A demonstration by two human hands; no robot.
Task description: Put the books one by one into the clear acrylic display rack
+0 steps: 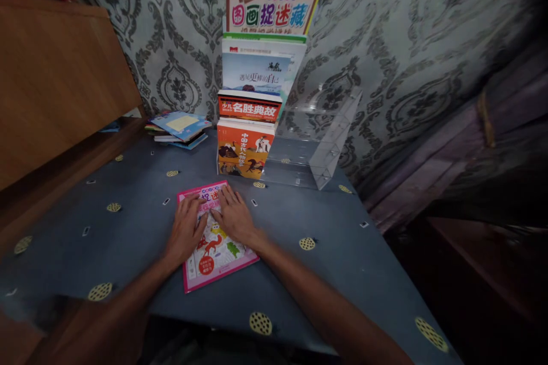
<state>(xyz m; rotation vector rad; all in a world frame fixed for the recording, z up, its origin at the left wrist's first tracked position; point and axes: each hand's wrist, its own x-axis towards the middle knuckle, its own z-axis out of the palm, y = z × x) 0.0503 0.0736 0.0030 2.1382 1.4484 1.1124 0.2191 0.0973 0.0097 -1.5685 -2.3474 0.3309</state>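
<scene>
A pink-bordered picture book (220,259) lies flat on the table, its cover showing a red fox and a yellow owl. My left hand (186,222) rests on the left part of the cover, fingers stretched toward the top edge. Across the upper right of the same cover lies my right hand (234,212), palm down with fingers extended. Neither hand grips anything. Parts of the title are hidden under the fingers.
Behind the book stands a clear acrylic rack (329,142), its left side filled with upright books (246,148) in tiers. A loose book pile (182,125) sits at the back left, near a wooden cabinet (60,68). The patterned tablecloth (342,274) ends at the right edge.
</scene>
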